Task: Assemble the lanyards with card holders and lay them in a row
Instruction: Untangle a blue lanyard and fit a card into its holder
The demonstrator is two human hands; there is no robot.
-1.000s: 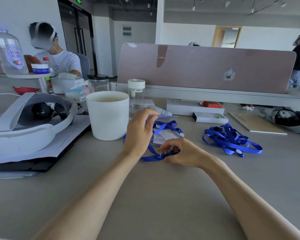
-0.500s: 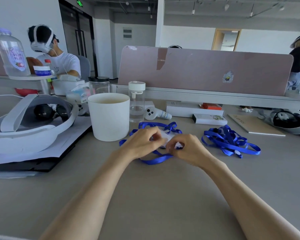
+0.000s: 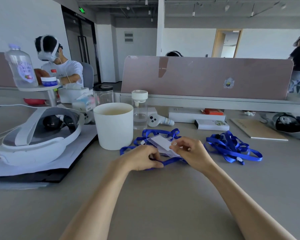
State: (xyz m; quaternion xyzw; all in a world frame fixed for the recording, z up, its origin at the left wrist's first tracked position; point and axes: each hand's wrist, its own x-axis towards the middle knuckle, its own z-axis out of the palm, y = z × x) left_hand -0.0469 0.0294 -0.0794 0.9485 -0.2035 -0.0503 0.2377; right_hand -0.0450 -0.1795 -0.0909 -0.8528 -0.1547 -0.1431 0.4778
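Your left hand pinches blue lanyard low on desk; your right hand nips clear card holder by near edge, likely aligning slot with clip; spare lanyards heaped well right.

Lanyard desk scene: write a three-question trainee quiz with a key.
1. True or false: the right hand pinches the card holder.
2. The spare lanyard pile lies on which side of the hands? A) left B) right C) behind the white pot
3. Fill in: the left hand has its grip on a blue ____.

Key: 1 true; 2 B; 3 lanyard.
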